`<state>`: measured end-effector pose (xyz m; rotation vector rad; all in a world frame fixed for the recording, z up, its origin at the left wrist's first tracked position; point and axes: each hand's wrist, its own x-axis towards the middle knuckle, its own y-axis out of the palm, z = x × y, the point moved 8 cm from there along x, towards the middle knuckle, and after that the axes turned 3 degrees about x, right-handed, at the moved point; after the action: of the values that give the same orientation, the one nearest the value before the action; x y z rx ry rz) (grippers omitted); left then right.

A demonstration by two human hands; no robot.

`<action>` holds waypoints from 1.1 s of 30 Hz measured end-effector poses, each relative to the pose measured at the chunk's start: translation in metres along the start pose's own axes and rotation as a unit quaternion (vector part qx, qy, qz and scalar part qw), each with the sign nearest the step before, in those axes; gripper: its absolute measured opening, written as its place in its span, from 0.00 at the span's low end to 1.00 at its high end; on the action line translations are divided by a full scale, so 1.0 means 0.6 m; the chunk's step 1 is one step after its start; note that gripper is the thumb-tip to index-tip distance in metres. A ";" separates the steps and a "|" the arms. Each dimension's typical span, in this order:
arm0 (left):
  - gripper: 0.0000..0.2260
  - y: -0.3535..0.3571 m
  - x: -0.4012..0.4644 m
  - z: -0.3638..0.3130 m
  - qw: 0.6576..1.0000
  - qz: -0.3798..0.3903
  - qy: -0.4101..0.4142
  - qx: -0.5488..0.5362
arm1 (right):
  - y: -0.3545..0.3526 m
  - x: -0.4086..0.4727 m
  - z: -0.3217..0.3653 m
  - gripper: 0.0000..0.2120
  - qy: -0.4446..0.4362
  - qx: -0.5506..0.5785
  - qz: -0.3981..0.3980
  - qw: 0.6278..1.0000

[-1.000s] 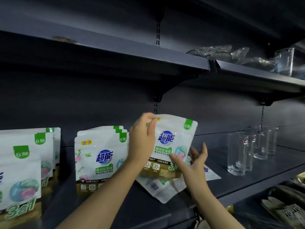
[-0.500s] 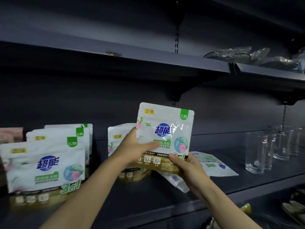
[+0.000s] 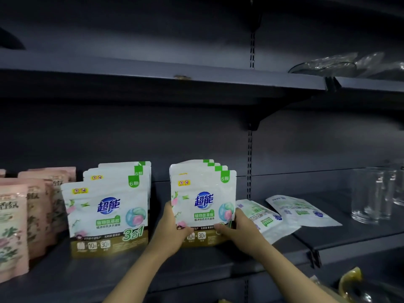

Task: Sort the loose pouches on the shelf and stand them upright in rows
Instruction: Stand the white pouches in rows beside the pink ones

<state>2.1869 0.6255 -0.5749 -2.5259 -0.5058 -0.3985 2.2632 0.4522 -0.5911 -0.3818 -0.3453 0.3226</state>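
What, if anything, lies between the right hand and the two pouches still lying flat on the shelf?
Nothing visible. The right hand grips the front standing pouch with the left hand; the nearer flat pouch lies just right of it, the farther flat pouch beyond, before the glasses.

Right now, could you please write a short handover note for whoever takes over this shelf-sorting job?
Left hand and right hand both grip the front white pouch by its lower corners, upright at the head of the right-hand row.
Done: two upright rows of white pouches, the other being the left row; pink pouches stand further left.
Left: two loose pouches lie flat on the shelf, right of the hands; stand them up.
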 end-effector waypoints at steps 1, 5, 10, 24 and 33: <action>0.35 0.001 -0.002 0.001 1.000 -0.008 0.005 0.001 | 0.001 -0.002 -0.001 0.19 0.002 0.002 -0.008 1.000; 0.37 0.006 -0.011 0.012 1.000 -0.018 -0.006 -0.007 | 0.004 -0.013 -0.001 0.19 0.001 0.003 -0.019 1.000; 0.41 0.016 -0.016 0.031 1.000 0.009 -0.011 0.008 | 0.003 -0.021 0.001 0.20 0.000 -0.026 -0.011 1.000; 0.43 -0.020 -0.054 -0.026 0.971 -0.204 0.079 0.096 | -0.022 -0.019 -0.001 0.22 -0.024 -0.011 -0.037 0.999; 0.27 -0.024 -0.075 -0.141 0.855 -0.392 0.256 0.223 | -0.107 -0.001 -0.005 0.19 -0.040 -0.119 -0.115 0.985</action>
<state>2.1259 0.5782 -0.5167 -1.5730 -1.2300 -1.0689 2.2791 0.3947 -0.5677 -0.5589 -0.5048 0.0699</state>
